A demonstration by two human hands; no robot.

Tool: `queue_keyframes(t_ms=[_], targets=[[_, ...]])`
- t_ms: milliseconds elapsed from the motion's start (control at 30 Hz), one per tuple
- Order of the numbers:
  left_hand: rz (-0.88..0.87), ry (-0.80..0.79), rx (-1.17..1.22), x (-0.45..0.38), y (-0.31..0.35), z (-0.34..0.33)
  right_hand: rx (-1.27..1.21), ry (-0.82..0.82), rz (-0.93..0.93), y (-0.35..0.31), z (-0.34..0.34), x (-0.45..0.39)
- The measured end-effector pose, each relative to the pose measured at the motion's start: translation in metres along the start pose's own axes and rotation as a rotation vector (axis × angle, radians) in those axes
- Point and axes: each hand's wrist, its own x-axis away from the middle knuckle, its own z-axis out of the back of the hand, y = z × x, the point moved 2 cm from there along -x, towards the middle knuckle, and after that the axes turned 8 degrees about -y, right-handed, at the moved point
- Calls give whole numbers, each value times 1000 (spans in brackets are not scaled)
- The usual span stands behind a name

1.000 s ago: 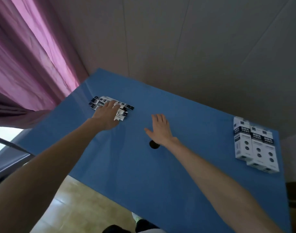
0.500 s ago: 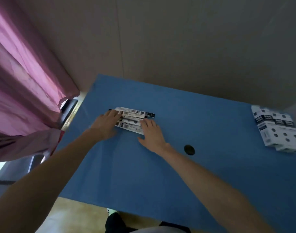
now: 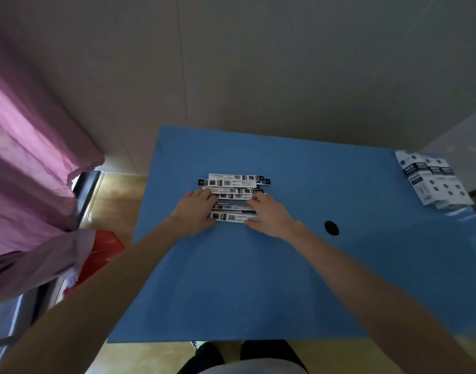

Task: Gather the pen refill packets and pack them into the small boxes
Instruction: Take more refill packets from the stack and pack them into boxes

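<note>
On the blue table (image 3: 231,279), the left hand (image 3: 193,211) and right hand (image 3: 269,214) press with relaxed, nearly straight fingers both ends of the pen refill packets (image 3: 232,194), while the small boxes (image 3: 434,182) stand well apart at the far right.

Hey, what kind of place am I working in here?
Probably a room at home used as a packing spot: a blue table against a plain wall, a pink curtain, wood-look flooring.

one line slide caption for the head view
Left hand and right hand press in on pen refill packets spread across a blue table.
</note>
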Motion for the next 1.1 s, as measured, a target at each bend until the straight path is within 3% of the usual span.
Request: queue_keyframes(t_ms=[200,500,833,1100], targets=[[-47,-19,31,2,3,-1,64,-38,28,-11,1,3],[-49,-182,-79,7,28,0,133,24,36,-28,-14,19],[-142,-150,-57,9,56,-7,-37,94,-10,-15,-44,55],[-137,-385,128,7,89,10,-292,-19,-43,20,-25,89]])
